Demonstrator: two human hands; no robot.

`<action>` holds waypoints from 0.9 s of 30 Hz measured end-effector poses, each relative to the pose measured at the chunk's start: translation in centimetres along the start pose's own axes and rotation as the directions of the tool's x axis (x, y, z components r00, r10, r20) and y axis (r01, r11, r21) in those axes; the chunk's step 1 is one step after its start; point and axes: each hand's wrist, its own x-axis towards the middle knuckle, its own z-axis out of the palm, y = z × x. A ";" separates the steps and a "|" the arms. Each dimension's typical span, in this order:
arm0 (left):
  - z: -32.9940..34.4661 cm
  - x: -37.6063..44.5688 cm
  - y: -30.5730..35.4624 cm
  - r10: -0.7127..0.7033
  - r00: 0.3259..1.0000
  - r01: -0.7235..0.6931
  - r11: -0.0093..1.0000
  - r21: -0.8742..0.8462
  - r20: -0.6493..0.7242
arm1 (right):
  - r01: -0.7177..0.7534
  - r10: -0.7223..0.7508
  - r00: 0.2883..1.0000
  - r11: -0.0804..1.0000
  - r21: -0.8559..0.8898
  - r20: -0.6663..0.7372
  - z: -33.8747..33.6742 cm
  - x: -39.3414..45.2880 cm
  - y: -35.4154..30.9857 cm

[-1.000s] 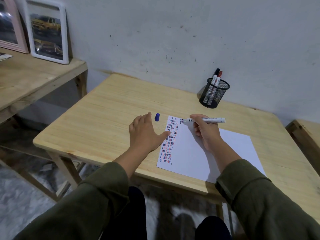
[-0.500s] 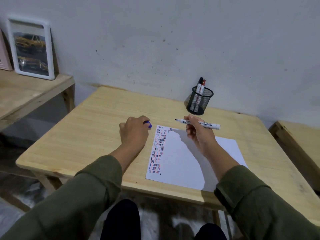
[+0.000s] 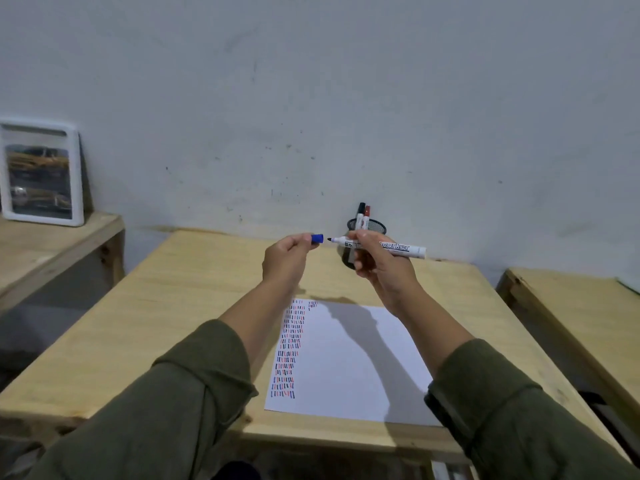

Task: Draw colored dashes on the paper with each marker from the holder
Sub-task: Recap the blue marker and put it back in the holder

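My left hand (image 3: 287, 259) is raised above the table and pinches a small blue cap (image 3: 317, 238) between its fingertips. My right hand (image 3: 379, 268) holds a white marker (image 3: 391, 246) level, its bare tip pointing left, a short gap from the cap. Below lies a white paper (image 3: 349, 372) with columns of blue, red and black dashes down its left edge. Behind my right hand stands a black mesh holder (image 3: 372, 226) with two capped markers, largely hidden.
The paper lies on a light wooden table (image 3: 166, 323) against a grey wall. A lower wooden bench at the left carries a white picture frame (image 3: 41, 173). Another wooden surface (image 3: 571, 306) stands to the right.
My left hand took the blue cap off the table and lifted it. My right hand raised the marker from the paper. Both now meet in the air, and the camera has tilted upward.
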 end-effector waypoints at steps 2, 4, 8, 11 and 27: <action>0.5 0.0 0.6 0.013 1.000 -0.012 1.000 -0.007 0.014 | 0.010 -0.010 1.000 1.000 -0.006 -0.003 -0.2 0.1 -0.4; 0.8 -0.1 1.1 0.012 0.999 -0.012 1.000 -0.014 0.037 | 0.017 -0.017 1.000 1.000 -0.006 -0.001 -0.4 0.2 -0.8; 1.6 -0.5 2.0 0.028 0.996 -0.024 0.999 -0.041 0.083 | 0.029 -0.030 0.999 0.999 -0.015 -0.023 -0.9 0.3 -1.2; 1.9 -0.6 2.3 0.023 0.994 -0.018 0.999 -0.050 0.110 | 0.046 -0.047 0.998 0.999 -0.022 -0.036 -1.3 0.4 -1.4; 3.4 -0.9 5.1 -0.224 0.943 0.290 0.916 -0.276 0.247 | 0.117 -0.116 0.993 0.986 -0.122 0.021 -1.2 0.2 -3.2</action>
